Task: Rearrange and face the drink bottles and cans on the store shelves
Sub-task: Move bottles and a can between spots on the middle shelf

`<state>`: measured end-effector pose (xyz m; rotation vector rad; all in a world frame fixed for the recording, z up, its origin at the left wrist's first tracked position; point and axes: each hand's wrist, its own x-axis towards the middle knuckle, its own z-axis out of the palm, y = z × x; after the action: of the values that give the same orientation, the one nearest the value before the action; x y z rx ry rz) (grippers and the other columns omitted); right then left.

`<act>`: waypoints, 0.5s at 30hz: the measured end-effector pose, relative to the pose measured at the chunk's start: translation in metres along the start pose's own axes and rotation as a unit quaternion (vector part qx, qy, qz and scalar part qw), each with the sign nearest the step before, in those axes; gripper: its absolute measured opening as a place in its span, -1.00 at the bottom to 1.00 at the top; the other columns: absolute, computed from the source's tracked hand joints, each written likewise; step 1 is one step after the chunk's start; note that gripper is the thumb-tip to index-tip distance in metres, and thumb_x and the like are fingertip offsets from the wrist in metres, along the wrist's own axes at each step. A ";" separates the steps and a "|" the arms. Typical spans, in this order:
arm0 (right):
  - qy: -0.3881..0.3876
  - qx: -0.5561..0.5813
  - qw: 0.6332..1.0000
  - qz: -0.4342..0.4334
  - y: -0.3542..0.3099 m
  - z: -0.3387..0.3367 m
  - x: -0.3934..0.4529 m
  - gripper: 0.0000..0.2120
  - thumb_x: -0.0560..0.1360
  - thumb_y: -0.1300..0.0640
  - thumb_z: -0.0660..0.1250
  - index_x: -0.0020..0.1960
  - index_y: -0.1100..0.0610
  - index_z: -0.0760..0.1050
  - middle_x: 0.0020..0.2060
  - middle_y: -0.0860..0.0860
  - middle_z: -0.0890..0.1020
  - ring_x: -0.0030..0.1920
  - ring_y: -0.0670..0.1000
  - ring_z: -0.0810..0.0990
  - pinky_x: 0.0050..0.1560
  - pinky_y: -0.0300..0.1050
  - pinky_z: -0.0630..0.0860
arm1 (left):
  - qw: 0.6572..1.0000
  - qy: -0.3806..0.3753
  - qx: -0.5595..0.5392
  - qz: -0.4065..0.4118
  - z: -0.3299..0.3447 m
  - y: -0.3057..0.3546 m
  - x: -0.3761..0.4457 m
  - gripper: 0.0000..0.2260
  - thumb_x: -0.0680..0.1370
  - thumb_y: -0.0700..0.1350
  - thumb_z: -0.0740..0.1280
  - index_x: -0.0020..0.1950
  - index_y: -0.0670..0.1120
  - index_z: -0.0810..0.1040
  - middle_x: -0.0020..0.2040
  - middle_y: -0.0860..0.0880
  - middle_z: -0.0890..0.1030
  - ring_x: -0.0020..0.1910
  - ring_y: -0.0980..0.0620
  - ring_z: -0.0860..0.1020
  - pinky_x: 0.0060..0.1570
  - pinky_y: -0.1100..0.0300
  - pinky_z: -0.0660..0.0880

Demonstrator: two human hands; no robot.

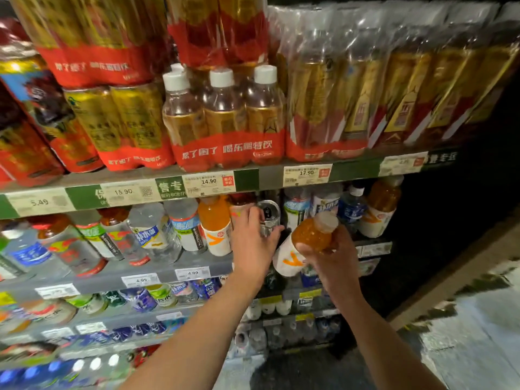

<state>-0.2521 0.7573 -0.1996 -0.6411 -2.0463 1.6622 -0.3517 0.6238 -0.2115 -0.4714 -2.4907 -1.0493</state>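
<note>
My right hand (332,257) grips the orange bottle (305,243) at frame centre, tilted, cap pointing upper right; my left hand (253,240) clasps the can (268,218).

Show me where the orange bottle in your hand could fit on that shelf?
A dark gap behind the can, between the shelved orange bottle and the white-label bottles on the right. Left of it, bottles stand packed. The left hand grips the can; the right hand holds the orange bottle.

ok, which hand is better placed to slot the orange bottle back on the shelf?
Right. The right hand already grips the orange bottle, tilted, just in front of the shelf gap. The left hand is busy gripping the silver can on that shelf.
</note>
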 end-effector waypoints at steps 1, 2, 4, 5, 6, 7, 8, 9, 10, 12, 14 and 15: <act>-0.012 0.010 1.000 0.000 0.001 -0.003 0.004 -0.44 0.21 0.01 0.62 0.09 -0.33 0.47 -0.02 -0.15 0.66 0.02 -0.08 0.64 0.10 0.16 0.60 | 1.000 0.005 0.006 -0.012 0.001 0.004 -0.001 -0.61 0.43 -0.01 0.55 0.07 -0.13 0.45 0.08 -0.09 0.54 0.06 -0.13 0.50 -0.11 0.11 0.37; -0.026 0.022 0.999 -0.002 0.003 -0.006 0.008 -0.44 0.21 0.02 0.61 0.12 -0.29 0.49 -0.02 -0.12 0.67 0.02 -0.03 0.66 0.09 0.19 0.61 | 0.999 0.012 -0.007 -0.031 0.003 0.008 -0.002 -0.61 0.42 -0.04 0.56 0.07 -0.13 0.44 0.04 -0.07 0.53 0.04 -0.11 0.49 -0.12 0.16 0.31; -0.051 0.051 0.997 0.001 0.007 -0.011 0.013 -0.43 0.27 0.13 0.63 0.19 -0.13 0.51 -0.01 -0.07 0.69 0.00 0.00 0.69 0.07 0.20 0.63 | 0.993 0.019 -0.081 -0.083 0.003 0.012 -0.004 -0.52 0.39 -0.09 0.59 0.15 -0.10 0.40 0.08 -0.05 0.54 0.11 -0.07 0.50 -0.01 0.20 0.36; -0.058 0.068 0.996 0.006 0.009 -0.013 0.015 -0.42 0.27 0.16 0.64 0.21 -0.08 0.51 0.00 -0.06 0.70 0.00 0.00 0.70 0.05 0.15 0.65 | 0.988 0.019 -0.110 -0.103 0.004 0.013 -0.004 -0.44 0.37 -0.10 0.60 0.24 -0.08 0.37 0.16 -0.06 0.54 0.18 -0.05 0.50 0.10 0.17 0.41; -0.062 0.078 0.995 0.009 0.011 -0.015 0.017 -0.42 0.26 0.17 0.64 0.20 -0.09 0.51 0.00 -0.09 0.70 0.00 -0.02 0.70 0.00 0.07 0.66 | 0.986 0.019 -0.119 -0.114 0.004 0.014 -0.005 -0.37 0.36 -0.10 0.60 0.31 -0.06 0.36 0.23 -0.07 0.54 0.25 -0.03 0.49 0.20 0.13 0.43; -0.066 0.082 0.994 0.009 0.013 -0.016 0.020 -0.43 0.27 0.18 0.64 0.18 -0.13 0.50 -0.02 -0.14 0.70 -0.01 -0.06 0.70 -0.07 -0.06 0.66 | 0.986 0.018 -0.110 -0.120 0.005 0.015 -0.004 -0.35 0.36 -0.08 0.60 0.36 -0.07 0.38 0.28 -0.07 0.55 0.29 -0.03 0.48 0.26 0.10 0.43; -0.069 0.081 0.994 0.008 0.013 -0.017 0.022 -0.44 0.29 0.21 0.63 0.14 -0.17 0.49 -0.05 -0.19 0.70 -0.03 -0.14 0.70 -0.11 -0.19 0.63 | 0.988 0.018 -0.096 -0.122 0.005 0.015 -0.004 -0.36 0.36 -0.06 0.60 0.37 -0.09 0.43 0.29 -0.07 0.56 0.30 -0.05 0.48 0.30 0.08 0.42; -0.068 0.080 0.994 0.007 0.012 -0.016 0.024 -0.45 0.31 0.24 0.62 0.11 -0.20 0.47 -0.09 -0.23 0.69 -0.06 -0.22 0.68 -0.12 -0.30 0.58 | 0.988 0.019 -0.085 -0.125 0.004 0.017 -0.003 -0.38 0.37 -0.05 0.60 0.37 -0.10 0.47 0.28 -0.08 0.57 0.30 -0.06 0.49 0.31 0.05 0.43; -0.063 0.080 0.995 0.008 0.012 -0.016 0.026 -0.44 0.32 0.28 0.60 0.08 -0.21 0.44 -0.11 -0.26 0.66 -0.10 -0.30 0.66 -0.12 -0.35 0.54 | 0.987 0.023 -0.086 -0.130 0.004 0.017 -0.003 -0.39 0.37 -0.04 0.60 0.36 -0.11 0.49 0.28 -0.08 0.59 0.29 -0.06 0.51 0.30 0.05 0.45; -0.056 0.087 0.995 0.004 0.011 -0.014 0.030 -0.40 0.32 0.33 0.59 0.09 -0.19 0.41 -0.04 -0.31 0.56 -0.14 -0.39 0.62 -0.09 -0.36 0.50 | 0.982 0.030 -0.113 -0.149 0.002 0.018 -0.006 -0.41 0.36 -0.03 0.60 0.35 -0.04 0.50 0.25 -0.03 0.60 0.25 -0.02 0.55 0.27 0.04 0.50; -0.056 0.082 0.995 -0.015 0.008 -0.010 0.031 -0.36 0.31 0.33 0.60 0.13 -0.20 0.40 0.01 -0.33 0.53 -0.10 -0.38 0.61 -0.03 -0.32 0.51 | 0.970 0.044 -0.172 -0.166 0.000 0.018 -0.013 -0.45 0.34 -0.02 0.62 0.27 0.13 0.50 0.22 0.06 0.61 0.21 0.06 0.59 0.23 0.00 0.56; -0.059 0.076 0.995 -0.026 0.007 -0.008 0.031 -0.35 0.31 0.32 0.61 0.14 -0.21 0.40 0.02 -0.33 0.53 -0.06 -0.36 0.60 0.03 -0.27 0.53 | 0.962 0.055 -0.202 -0.178 -0.002 0.018 -0.018 -0.46 0.33 -0.04 0.63 0.22 0.20 0.50 0.21 0.09 0.62 0.19 0.12 0.60 0.21 0.02 0.57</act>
<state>-0.2719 0.7831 -0.2034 -0.4462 -1.9729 1.8432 -0.3276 0.6322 -0.2079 -0.0658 -2.3117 -1.6900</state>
